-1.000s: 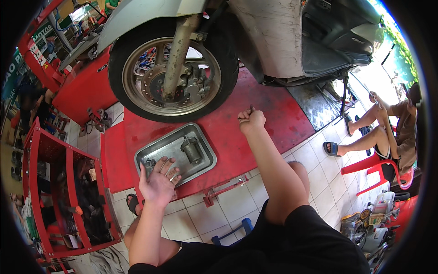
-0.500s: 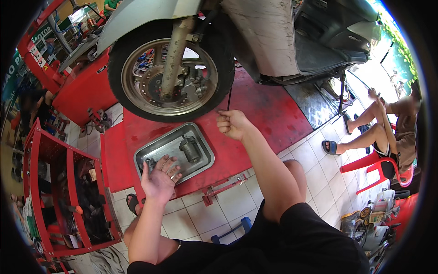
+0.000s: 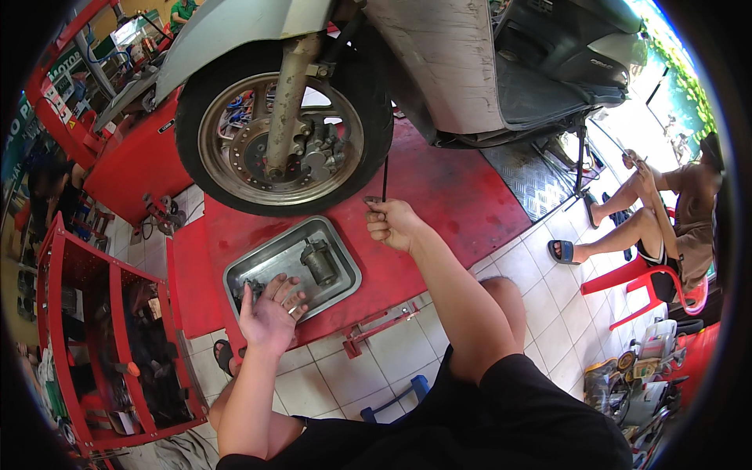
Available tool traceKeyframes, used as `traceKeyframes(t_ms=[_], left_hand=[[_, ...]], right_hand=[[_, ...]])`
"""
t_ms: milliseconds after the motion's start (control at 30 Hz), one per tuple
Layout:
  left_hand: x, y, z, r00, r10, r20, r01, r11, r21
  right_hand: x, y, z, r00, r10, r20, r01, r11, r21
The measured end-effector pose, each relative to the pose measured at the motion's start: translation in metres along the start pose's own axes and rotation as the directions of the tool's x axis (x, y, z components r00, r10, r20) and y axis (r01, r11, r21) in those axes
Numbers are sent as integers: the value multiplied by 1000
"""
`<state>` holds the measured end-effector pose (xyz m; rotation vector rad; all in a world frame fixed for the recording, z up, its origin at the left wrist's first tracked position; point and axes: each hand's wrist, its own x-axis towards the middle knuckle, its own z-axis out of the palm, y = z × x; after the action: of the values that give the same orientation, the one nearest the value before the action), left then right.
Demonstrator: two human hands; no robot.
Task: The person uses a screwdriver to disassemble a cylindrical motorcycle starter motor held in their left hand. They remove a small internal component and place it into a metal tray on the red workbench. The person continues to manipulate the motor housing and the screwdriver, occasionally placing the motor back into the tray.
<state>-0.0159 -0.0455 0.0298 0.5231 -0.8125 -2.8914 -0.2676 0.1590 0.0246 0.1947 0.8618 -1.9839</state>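
Note:
My left hand [image 3: 272, 313] is palm up with fingers spread, over the near-left part of a steel tray [image 3: 339, 247]. A greasy cylindrical metal part [image 3: 317, 262] lies in the tray, with smaller parts [image 3: 247, 290] partly behind my fingers. My right hand [image 3: 392, 225] is closed around what looks like a thin black rod [image 3: 385, 176], standing upward just right of the lower front tire. Above are the scooter's front wheel [image 3: 204, 141], fork [image 3: 283, 133] and brake caliper [image 3: 319, 157], over a red platform [image 3: 470, 219].
A red trolley [image 3: 63, 266] stands left, near a crouching person [image 3: 59, 188]. Another person [image 3: 681, 219] sits on a red chair [image 3: 619, 278] at right, sandaled foot near the platform. A blue low item [image 3: 392, 399] is by my legs; assorted equipment [image 3: 634, 372] lies lower right.
My right hand has moved left toward the tire, and the black rod has come into view upright above it. The view has shifted slightly. My left hand stays open over the tray.

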Motion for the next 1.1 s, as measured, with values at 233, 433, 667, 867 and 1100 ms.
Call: traceKeyframes(t_ms=[233, 433, 667, 867, 1100], left_hand=[[-1, -1, -1, 1000, -2, 15, 1, 999, 39], [-4, 2, -3, 1000, -4, 12, 4, 1000, 19], [-7, 2, -6, 999, -1, 36, -1, 999, 33], [-6, 3, -13, 1000, -5, -6, 6, 990, 141], [-11, 2, -14, 994, -99, -36, 101, 994, 37]], right_hand=[[-3, 49, 20, 981, -107, -162, 97, 993, -68], [-9, 48, 9, 991, -74, -116, 58, 989, -134], [-39, 23, 16, 992, 119, 47, -123, 989, 87], [-63, 24, 28, 986, 165, -2, -165, 986, -31], [-82, 66, 18, 986, 93, -142, -80, 992, 93]])
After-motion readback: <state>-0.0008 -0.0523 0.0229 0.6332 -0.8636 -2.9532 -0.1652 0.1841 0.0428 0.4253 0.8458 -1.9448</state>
